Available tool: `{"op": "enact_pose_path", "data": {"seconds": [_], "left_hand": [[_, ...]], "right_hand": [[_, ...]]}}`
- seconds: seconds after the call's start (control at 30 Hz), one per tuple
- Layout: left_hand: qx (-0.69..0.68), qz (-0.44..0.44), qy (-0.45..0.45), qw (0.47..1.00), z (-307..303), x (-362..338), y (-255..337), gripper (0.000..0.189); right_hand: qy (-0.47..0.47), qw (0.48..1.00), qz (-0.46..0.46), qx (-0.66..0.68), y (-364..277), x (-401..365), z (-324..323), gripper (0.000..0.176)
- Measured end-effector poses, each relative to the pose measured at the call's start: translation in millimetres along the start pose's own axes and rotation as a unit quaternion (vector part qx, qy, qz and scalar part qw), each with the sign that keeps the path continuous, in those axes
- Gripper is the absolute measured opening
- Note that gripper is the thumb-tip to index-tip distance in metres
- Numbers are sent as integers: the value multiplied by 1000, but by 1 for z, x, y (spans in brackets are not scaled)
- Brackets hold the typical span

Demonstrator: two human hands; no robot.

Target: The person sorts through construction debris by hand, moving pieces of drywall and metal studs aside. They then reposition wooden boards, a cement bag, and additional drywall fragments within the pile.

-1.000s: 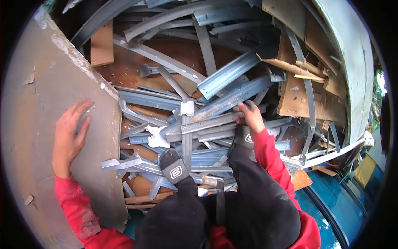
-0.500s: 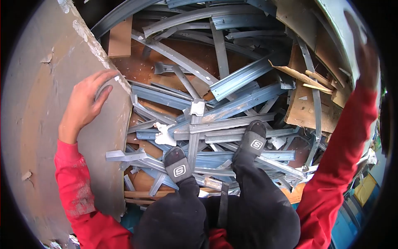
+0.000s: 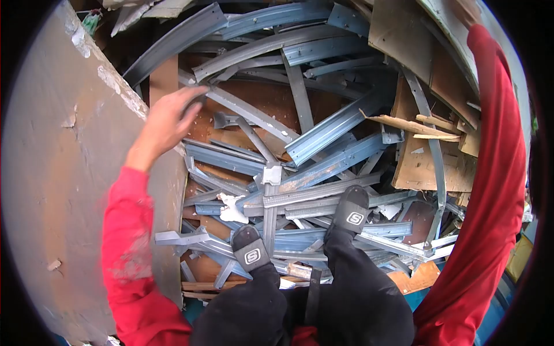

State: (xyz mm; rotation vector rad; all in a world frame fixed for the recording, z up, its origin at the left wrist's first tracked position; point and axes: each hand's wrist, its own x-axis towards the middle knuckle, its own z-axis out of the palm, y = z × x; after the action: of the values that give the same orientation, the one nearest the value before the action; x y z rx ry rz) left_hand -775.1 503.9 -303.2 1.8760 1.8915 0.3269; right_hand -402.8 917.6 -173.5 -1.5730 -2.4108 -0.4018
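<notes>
My left hand [image 3: 167, 124] hangs over the broken edge of a large grey board [image 3: 86, 190], with thumb and fingers apart and nothing between them. My right hand [image 3: 464, 10] shows only in part at the top right, beside the edge of a pale panel [image 3: 501, 52]; its fingers are cut off by the frame and blurred. Beneath both arms lies a heap of bent metal channels [image 3: 334, 130]. My two feet in dark slides [image 3: 251, 245] stand on the metal pieces.
Splintered wood [image 3: 412, 124] juts out at the right, in front of brown boards [image 3: 441, 164]. Curved metal channels [image 3: 179, 43] arch across the top. A white scrap [image 3: 232, 209] lies near my left foot. Blue material shows at the lower right.
My left hand has moved to the right and slightly down, towards the metal. My right hand has risen along the panel to the top edge. The view has shifted slightly.
</notes>
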Motion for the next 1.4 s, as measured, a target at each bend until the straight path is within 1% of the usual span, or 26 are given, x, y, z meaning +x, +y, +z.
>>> {"op": "enact_pose_path", "data": {"seconds": [0.03, 0.1, 0.13, 0.17, 0.23, 0.33, 0.37, 0.43, 0.47, 0.57, 0.6, 0.7, 0.77, 0.83, 0.93, 1.03, 1.13, 1.17, 1.3, 1.4], "left_hand": [[-17, 10, 26, 999, 14, 21, -2, 34], [-27, 40, 128, 991, 43, 66, 2, 35], [-11, 40, 158, 987, 53, 89, 8, 36], [5, 41, 189, 981, 61, 111, 13, 37], [86, 29, 221, 971, 81, 154, 4, 46], [172, -21, 331, 928, 102, 197, -12, 57], [181, -25, 309, 933, 102, 204, -17, 59], [198, -36, 262, 944, 101, 212, -28, 65], [230, -61, 238, 942, 96, 215, -25, 64], [241, -85, 145, 956, 83, 223, -27, 63], [272, -61, 178, 944, 85, 224, -31, 62], [287, -51, 152, 944, 80, 222, -36, 61], [263, -70, 109, 956, 73, 218, -31, 60], [251, -43, 139, 957, 72, 212, -31, 58], [231, -47, 96, 967, 64, 209, -28, 57], [132, -69, 65, 987, 63, 190, -17, 56], [124, -70, 95, 985, 60, 180, -5, 54], [118, -72, 103, 985, 63, 180, -4, 54], [145, -68, 117, 980, 74, 193, -17, 49], [157, -111, 80, 978, 72, 200, -17, 49]], "right_hand": [[35, 999, 6, 16, -1, 1, 6, 83], [101, 994, 17, 46, -3, 1, 18, 75], [114, 993, 11, 15, -2, 2, 21, 72], [112, 993, 18, 24, -1, 3, 22, 72], [105, 993, 33, 42, -8, -3, 15, 72], [112, 993, 29, 3, -2, 2, 22, 72], [112, 993, 24, -13, -3, 2, 24, 72], [96, 995, 30, 23, -8, -1, 18, 73], [85, 995, 36, 39, -11, -4, 14, 73], [80, 996, 17, 35, -9, -5, 11, 74], [78, 996, 18, 31, -7, -4, 13, 74], [81, 996, 21, 18, -6, -1, 16, 75], [88, 996, 25, -8, -5, 0, 18, 75], [88, 995, 35, -9, -7, 2, 18, 75], [83, 995, 48, 4, -10, -3, 14, 76], [79, 995, 54, 7, -12, -4, 13, 75], [77, 996, 45, 31, -12, -5, 10, 74], [91, 995, 41, -10, -10, -3, 15, 73], [78, 995, 48, 28, -13, -6, 10, 74], [74, 995, 46, 37, -13, -6, 11, 74]]}}
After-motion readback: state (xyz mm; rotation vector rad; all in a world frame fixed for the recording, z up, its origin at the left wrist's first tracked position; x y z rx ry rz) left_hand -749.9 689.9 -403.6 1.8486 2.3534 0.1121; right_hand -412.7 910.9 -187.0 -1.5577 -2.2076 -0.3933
